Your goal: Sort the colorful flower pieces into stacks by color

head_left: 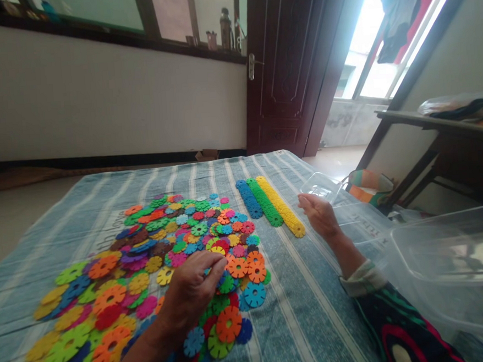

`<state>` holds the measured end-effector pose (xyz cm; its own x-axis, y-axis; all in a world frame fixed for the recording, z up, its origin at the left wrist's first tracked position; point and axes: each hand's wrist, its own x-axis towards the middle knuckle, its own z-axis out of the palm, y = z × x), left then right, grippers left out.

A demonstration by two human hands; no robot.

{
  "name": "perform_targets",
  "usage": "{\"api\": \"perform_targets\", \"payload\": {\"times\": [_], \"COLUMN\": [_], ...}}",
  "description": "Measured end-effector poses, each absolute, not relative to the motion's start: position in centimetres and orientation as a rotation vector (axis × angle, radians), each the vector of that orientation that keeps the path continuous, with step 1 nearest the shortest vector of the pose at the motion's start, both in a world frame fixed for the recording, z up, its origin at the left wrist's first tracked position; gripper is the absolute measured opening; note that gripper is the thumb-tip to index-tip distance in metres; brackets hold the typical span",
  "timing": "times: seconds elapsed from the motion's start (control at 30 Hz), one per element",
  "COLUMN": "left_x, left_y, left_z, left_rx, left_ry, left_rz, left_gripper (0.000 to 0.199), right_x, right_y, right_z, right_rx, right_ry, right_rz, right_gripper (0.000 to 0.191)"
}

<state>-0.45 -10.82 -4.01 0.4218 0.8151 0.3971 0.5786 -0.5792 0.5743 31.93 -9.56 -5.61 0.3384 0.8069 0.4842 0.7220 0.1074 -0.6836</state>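
Many colourful notched discs [102, 266] lie in a loose pile on a striped blue cloth [290, 288]. Over the pile's right part is my left hand [197, 286], its fingers closed, with a yellow disc at the fingertips; whether it is gripped is hard to tell. Right of the pile, overlapping discs form three rows side by side: blue [249, 200], green [265, 202] and yellow [280, 206]. My right hand [319, 214] is raised just right of the yellow row, thumb and fingers pinched together; anything between them is too small to make out.
A clear plastic lid or tray [322, 185] lies behind my right hand. Large clear containers [450, 276] stand at the right edge. Beyond them are a striped bag [368, 184] and a shelf [448, 119]. A dark red door [285, 62] is at the back.
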Motion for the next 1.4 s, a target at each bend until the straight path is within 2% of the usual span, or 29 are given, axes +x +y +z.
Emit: {"api": "perform_targets", "payload": {"times": [0.2,0.4,0.67,0.9,1.07,1.4], "left_x": [-2.2,-3.6,-4.1,-2.6,-1.7,-1.9], "left_y": [-9.2,-8.6,-8.9,-9.1,-8.7,-8.0], "left_z": [-3.5,-2.6,-2.3,-3.5,-4.3,-4.8], "left_rx": [2.302,2.309,2.331,2.481,2.558,2.236], "left_ry": [1.308,1.416,1.355,1.529,1.606,1.533], "left_rz": [0.945,0.762,0.516,0.694,0.584,0.629], "left_gripper": [0.028,0.029,0.021,0.020,0.018,0.013], "right_x": [30.6,28.0,23.6,21.6,20.5,19.3], "right_y": [-9.7,-10.7,-12.1,-12.4,-12.6,-13.0], "right_z": [-5.4,-5.0,-5.7,-6.9,-7.2,-7.1], "right_rx": [-1.540,-1.506,-1.442,-1.406,-1.371,-1.317], "right_ry": [-1.297,-1.341,-1.715,-1.872,-1.911,-1.953], "right_rz": [0.292,0.437,0.356,0.261,0.200,0.196], "right_gripper": [0.044,0.036,0.024,0.022,0.022,0.025]}}
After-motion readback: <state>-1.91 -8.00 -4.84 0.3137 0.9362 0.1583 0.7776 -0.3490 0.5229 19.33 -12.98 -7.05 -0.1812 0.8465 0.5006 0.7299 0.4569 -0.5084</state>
